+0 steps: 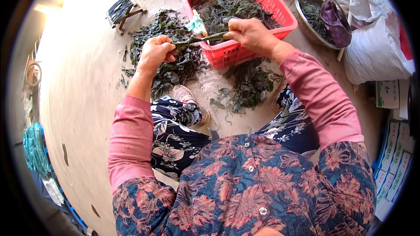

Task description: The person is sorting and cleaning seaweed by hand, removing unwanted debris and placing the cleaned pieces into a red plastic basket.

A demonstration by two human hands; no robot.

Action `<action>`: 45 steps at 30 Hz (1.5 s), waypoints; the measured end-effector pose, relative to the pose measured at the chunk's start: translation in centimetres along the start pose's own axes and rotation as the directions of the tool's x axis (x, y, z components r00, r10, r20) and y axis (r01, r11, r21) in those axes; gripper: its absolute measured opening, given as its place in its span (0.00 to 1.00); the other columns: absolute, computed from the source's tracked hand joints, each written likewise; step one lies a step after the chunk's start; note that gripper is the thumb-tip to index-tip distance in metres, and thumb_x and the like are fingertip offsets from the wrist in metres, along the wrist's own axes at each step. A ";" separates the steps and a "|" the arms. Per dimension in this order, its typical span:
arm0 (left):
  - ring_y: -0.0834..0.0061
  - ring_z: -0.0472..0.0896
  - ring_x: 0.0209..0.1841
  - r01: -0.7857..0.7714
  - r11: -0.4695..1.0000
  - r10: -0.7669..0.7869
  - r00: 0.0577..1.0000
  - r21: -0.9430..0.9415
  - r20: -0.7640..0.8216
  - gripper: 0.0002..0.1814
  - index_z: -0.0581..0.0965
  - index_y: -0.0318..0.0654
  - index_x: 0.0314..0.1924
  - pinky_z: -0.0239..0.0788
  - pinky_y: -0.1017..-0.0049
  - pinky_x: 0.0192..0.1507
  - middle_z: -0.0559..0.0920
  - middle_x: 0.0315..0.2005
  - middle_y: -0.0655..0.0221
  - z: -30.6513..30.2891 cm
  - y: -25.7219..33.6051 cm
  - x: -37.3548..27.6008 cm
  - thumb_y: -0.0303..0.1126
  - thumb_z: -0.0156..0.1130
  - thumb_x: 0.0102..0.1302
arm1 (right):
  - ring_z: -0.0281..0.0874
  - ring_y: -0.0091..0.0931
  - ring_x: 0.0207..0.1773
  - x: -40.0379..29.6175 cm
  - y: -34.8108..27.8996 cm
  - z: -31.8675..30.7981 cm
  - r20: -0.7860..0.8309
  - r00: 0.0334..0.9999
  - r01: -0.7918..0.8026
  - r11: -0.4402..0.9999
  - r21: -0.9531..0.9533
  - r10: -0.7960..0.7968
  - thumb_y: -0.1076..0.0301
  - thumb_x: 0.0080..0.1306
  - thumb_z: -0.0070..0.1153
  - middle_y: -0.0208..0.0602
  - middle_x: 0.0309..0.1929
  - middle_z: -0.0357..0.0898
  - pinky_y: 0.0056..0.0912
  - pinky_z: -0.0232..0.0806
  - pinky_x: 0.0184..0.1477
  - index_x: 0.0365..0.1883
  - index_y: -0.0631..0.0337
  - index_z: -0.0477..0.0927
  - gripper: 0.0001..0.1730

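Observation:
A strip of dark green seaweed (215, 37) is stretched between my two hands, above the near left corner of a red plastic basket (229, 55). My left hand (158, 50) pinches its left end over a seaweed pile (174, 72) on the floor. The other end is in the fingers of my right hand (247, 34), over the basket's near rim. Inside the basket lies a heap of dark seaweed (233, 3). A tool with an orange-and-white handle (200, 23) and a pale green cloth tie (195, 24) stands at the basket's left wall, its thin tip crossing near the strip.
Loose seaweed (251, 88) lies on the floor between my feet. A small folding stool (121, 11) stands at the back left. To the right are a metal basin (306, 23) with seaweed and a purple cloth (334, 23), a white sack (377, 50) and stacked cartons (392, 164).

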State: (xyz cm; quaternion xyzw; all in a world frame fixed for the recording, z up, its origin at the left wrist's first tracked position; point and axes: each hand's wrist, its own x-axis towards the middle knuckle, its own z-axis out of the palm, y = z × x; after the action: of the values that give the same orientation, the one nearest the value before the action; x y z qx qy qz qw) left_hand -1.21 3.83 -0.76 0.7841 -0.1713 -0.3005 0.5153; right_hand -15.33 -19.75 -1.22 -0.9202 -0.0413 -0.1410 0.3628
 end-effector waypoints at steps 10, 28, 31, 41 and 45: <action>0.57 0.77 0.37 -0.033 0.525 0.149 0.987 0.850 -0.054 0.08 0.77 0.42 0.29 0.67 0.64 0.40 0.79 0.30 0.57 1.6 -5.0 1.8 0.33 0.52 0.49 | 0.76 0.41 0.33 -0.4 1.5 4.6 0.274 0.961 0.142 0.899 -0.414 -0.025 0.74 0.53 0.45 0.46 0.25 0.76 0.41 0.68 0.33 0.31 0.61 0.73 0.07; 0.67 0.80 0.22 0.341 0.901 -0.200 0.876 -0.270 0.439 0.34 0.75 0.28 0.34 0.73 0.73 0.26 0.80 0.26 0.54 6.2 2.7 -3.7 0.58 0.40 0.63 | 0.70 0.37 0.38 -1.2 -5.8 -1.4 -0.199 0.873 0.401 0.888 -0.227 -0.445 0.70 0.52 0.55 0.39 0.35 0.73 0.35 0.64 0.40 0.33 0.57 0.76 0.09; 0.67 0.79 0.25 0.374 0.652 0.044 0.850 -0.659 0.525 0.27 0.74 0.30 0.35 0.73 0.73 0.27 0.79 0.26 0.58 8.5 3.3 -4.3 0.52 0.44 0.64 | 0.68 0.33 0.40 -2.1 -8.2 -0.6 -0.036 0.839 0.510 0.808 -0.295 -0.542 0.71 0.45 0.56 0.34 0.40 0.71 0.36 0.60 0.44 0.36 0.50 0.76 0.16; 0.64 0.77 0.35 -0.078 0.400 0.331 0.942 -0.913 0.064 0.14 0.69 0.26 0.41 0.71 0.68 0.41 0.76 0.35 0.53 7.8 5.8 -2.1 0.33 0.50 0.64 | 0.69 0.24 0.46 -1.7 -6.6 -1.3 -0.144 0.971 -0.082 0.832 0.549 0.191 0.63 0.59 0.55 0.39 0.43 0.72 0.25 0.62 0.48 0.43 0.68 0.70 0.19; 0.63 0.75 0.39 -0.013 0.443 0.346 0.925 -0.896 0.157 0.17 0.67 0.25 0.44 0.68 0.68 0.44 0.74 0.38 0.53 8.9 6.2 -2.5 0.35 0.49 0.65 | 0.65 0.13 0.35 -2.1 -6.6 0.0 0.250 0.932 -0.357 0.561 0.747 0.261 0.61 0.59 0.56 0.26 0.36 0.71 0.15 0.61 0.37 0.39 0.64 0.73 0.16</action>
State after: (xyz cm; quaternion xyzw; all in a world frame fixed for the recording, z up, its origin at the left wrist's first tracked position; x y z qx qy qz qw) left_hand -8.68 -3.56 3.07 0.3211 -0.1552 -0.4099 0.8395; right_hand -18.55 -14.87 2.50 -0.6686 0.0435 0.0081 0.7423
